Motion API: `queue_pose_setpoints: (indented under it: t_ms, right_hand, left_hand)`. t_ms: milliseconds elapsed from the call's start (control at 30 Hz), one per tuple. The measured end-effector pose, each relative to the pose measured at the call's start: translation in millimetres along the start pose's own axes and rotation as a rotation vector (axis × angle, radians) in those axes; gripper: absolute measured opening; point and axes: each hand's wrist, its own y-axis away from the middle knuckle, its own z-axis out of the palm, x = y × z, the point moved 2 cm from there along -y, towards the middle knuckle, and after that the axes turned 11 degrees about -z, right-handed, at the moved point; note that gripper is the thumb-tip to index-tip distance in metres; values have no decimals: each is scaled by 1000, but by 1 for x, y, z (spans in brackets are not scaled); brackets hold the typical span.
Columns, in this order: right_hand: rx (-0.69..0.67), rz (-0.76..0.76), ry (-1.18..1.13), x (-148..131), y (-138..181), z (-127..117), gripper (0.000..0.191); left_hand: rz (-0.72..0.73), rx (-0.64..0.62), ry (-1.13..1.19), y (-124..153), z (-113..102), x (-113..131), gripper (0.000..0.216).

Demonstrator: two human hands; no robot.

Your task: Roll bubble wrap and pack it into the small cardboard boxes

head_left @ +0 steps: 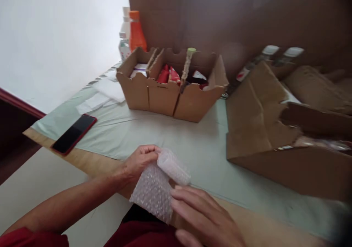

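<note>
A strip of clear bubble wrap (154, 190) hangs over the table's front edge, its far end rolled into a small cylinder. My left hand (141, 160) pinches the wrap at the left end of that roll. Close to the right side of the sheet is my right hand (203, 214), palm down with fingers stretched out, the fingertips at the wrap's edge. Whether those fingertips press on the wrap or only hover, I cannot tell. Anything inside the roll is hidden.
A cardboard organizer (162, 98) with three compartments holds red packets. An orange bottle (136, 32) stands behind it. White sheets (110, 91) and a phone (74, 134) lie left. A large open cardboard box (253, 118) is at right, with white-capped bottles (271, 50) behind.
</note>
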Motion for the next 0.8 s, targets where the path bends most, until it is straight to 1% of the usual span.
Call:
queue_pose_setpoints:
  t_ms: [33,100,167,233,300,367,433,500,567,633,700,800]
  right_hand:
    - [-18,-4,62,1,-2,5,35]
    - [-12,59,220,12,2,13,38]
    - [15,186,339,27,16,14,41]
    - [12,343,343,41,34,12,45]
    - [18,460,238,48,48,11,52]
    - [56,547,68,49,55,11,62]
    - [136,642,-133,47,57,12,74]
    - [254,762,-373,45,58,11,78]
    - [391,872,-605,45,62,8,68]
    - [526,955,-725,48,70,2,51]
    - [638,1010,-684,51,81,-5,39]
    - [728,1027,-448,55,98,-15,32]
  left_hand:
    - [-41,-65,-10,-3,11,-9,31]
    - [-105,-185,-37,-5,26,-22,31]
    - [-129,-281,-68,-4,34,-26,28]
    - [-122,-366,-78,-4,38,-25,22]
    - [-127,-452,-49,-5,42,-23,16]
    - [-162,-531,14,-5,47,-23,12]
    - [-198,-593,89,-4,52,-25,11]
    - [-228,-643,152,-2,55,-26,11]
    - [-258,-655,188,-1,53,-26,11]
    - [-287,-609,180,-2,47,-25,12]
    - [-314,-524,114,-5,38,-23,18]
    - [-344,-418,-85,-8,22,-20,28]
